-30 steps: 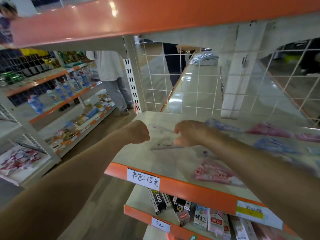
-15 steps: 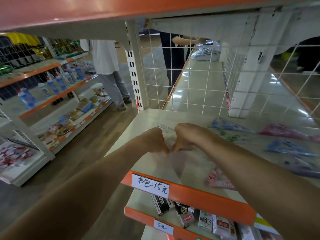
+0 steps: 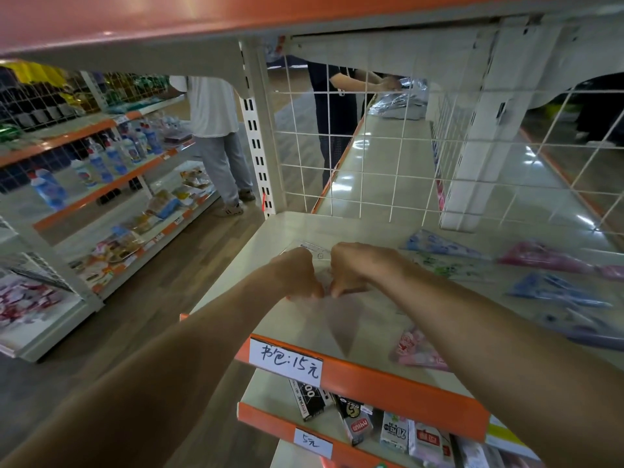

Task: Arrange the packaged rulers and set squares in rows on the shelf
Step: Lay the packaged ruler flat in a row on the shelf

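Both of my hands meet over the left part of the cream shelf (image 3: 236, 282). My left hand (image 3: 297, 275) and my right hand (image 3: 354, 268) each pinch a clear packaged set square (image 3: 312, 249), which lies flat under them; most of it is hidden by my fingers. To the right, coloured ruler packs lie on the shelf: a blue one (image 3: 439, 244), a green-patterned one (image 3: 449, 268), a pink one (image 3: 543, 258), another blue one (image 3: 553, 292) and a pink pack (image 3: 418, 349) near the front edge.
A white wire grid (image 3: 371, 157) backs the shelf, and an orange shelf (image 3: 236, 15) hangs close overhead. An orange front lip carries a handwritten price label (image 3: 287, 361). Small boxes (image 3: 358, 423) fill the shelf below. Two people (image 3: 216, 130) stand in the aisle behind.
My hands have come together from slightly apart and now pinch the clear pack side by side. The camera has moved closer and lower to the shelf.
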A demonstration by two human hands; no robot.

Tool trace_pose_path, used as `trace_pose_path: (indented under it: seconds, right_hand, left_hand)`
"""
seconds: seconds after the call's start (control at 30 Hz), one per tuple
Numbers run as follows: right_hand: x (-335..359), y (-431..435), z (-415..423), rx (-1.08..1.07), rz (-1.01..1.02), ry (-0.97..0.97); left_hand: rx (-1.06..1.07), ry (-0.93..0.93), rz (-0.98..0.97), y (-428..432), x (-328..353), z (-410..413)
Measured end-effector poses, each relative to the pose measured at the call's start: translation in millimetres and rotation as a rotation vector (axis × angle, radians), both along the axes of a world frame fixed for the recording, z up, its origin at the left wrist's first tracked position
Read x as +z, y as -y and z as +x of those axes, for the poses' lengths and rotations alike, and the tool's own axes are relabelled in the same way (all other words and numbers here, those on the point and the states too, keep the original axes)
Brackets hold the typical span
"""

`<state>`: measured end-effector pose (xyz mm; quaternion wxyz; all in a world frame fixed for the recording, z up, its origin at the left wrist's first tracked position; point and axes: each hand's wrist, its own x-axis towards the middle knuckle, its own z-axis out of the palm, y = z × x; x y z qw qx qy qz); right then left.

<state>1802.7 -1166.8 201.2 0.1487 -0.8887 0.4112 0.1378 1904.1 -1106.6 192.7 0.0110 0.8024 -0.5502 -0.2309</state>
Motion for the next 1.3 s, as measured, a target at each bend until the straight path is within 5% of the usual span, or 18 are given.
trace_pose_path:
  seconds: [0.27, 0.5, 1.03, 1.3]
  right_hand:
    - [-1, 20, 15, -0.094, -0.128, 0.223]
    - [-11, 28, 38, -0.133, -0.081, 0.221]
    - [0, 33, 46, -0.154, 0.021, 0.136]
    - [-10, 11, 48, 0.008, -0.260, 0.208]
  left_hand:
    - [0.115, 0.133, -0.202, 18, 6, 36]
    - [0.138, 0.206, -0.146, 31, -2, 40]
    - [0.215, -0.082, 0.005, 45, 10, 50]
    - [0.097, 0.021, -0.075, 41, 4, 52]
